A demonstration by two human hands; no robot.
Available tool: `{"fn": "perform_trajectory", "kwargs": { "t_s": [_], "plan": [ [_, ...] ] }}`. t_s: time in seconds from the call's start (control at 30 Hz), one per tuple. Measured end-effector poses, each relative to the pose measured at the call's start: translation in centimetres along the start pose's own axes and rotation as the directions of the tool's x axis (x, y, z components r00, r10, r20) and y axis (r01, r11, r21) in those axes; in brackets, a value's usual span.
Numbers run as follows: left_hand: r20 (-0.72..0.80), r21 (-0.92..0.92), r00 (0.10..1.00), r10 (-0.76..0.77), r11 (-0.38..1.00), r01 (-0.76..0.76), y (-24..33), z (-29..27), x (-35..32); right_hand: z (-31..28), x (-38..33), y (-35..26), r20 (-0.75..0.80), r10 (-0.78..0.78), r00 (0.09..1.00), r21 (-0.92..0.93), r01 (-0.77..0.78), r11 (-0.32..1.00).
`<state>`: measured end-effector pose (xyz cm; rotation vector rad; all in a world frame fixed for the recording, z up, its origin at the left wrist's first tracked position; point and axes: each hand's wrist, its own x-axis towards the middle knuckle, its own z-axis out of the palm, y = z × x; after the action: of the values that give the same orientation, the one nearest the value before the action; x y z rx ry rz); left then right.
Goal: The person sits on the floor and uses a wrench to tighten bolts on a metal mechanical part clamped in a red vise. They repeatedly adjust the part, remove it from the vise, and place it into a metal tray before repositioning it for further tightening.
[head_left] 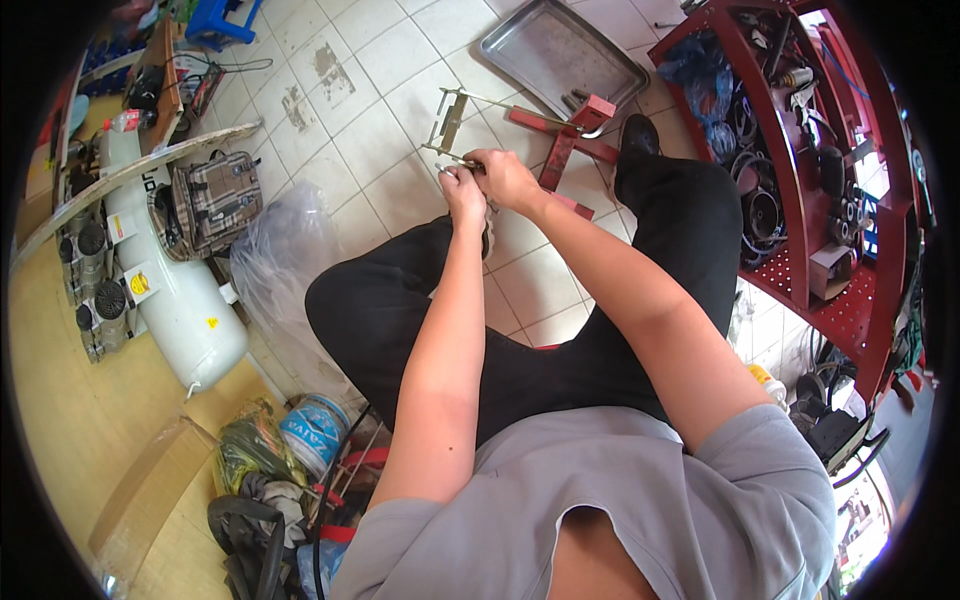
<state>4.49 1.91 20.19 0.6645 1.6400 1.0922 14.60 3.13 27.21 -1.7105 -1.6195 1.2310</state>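
A thin brass-coloured metal frame (452, 122) with long rods reaches over the tiled floor from a red metal stand (560, 160). My right hand (503, 180) is closed at the near end of the frame, its fingers around the lower rod. Just beside it, touching or nearly so, my left hand (463, 194) is closed in a pinch. A small silver metal piece (445, 171) sticks out from the left fingertips; its kind cannot be made out. Both hands are in front of my left shoe, between my spread knees.
A metal tray (545, 50) with small dark pieces lies beyond the stand. On the right stands a red tool rack (800, 270) full of parts. To the left are a white air compressor tank (185, 310), a checked bag (222, 200) and a clear plastic bag (285, 250).
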Motion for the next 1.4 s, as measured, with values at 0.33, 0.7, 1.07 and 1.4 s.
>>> {"fn": "perform_trajectory", "kwargs": {
  "t_s": [0.33, 0.7, 1.07, 1.4],
  "plan": [
    [0.044, -0.162, 0.999, -0.031, 0.986, 0.038, 0.0, -0.2, 0.0, 1.1, -0.6, 0.0, -0.094, 0.063, 0.994, 0.071, -0.057, 0.996],
    [0.108, -0.148, 0.992, -0.071, 0.985, 0.086, 1.0, -1.3, -1.9, 1.3, -1.0, -0.2, -0.155, 0.085, 0.984, 0.053, -0.077, 0.996],
    [0.08, 0.03, 0.996, 0.046, 0.998, -0.048, 1.4, -1.5, -1.6, 1.2, -2.1, -0.7, -0.163, 0.121, 0.979, -0.037, -0.129, 0.991],
    [0.18, 0.278, 0.983, 0.038, 0.957, -0.088, 0.5, -2.6, -1.6, 1.4, -3.2, 1.0, -0.116, 0.067, 0.991, 0.053, -0.061, 0.997]
  ]
}}
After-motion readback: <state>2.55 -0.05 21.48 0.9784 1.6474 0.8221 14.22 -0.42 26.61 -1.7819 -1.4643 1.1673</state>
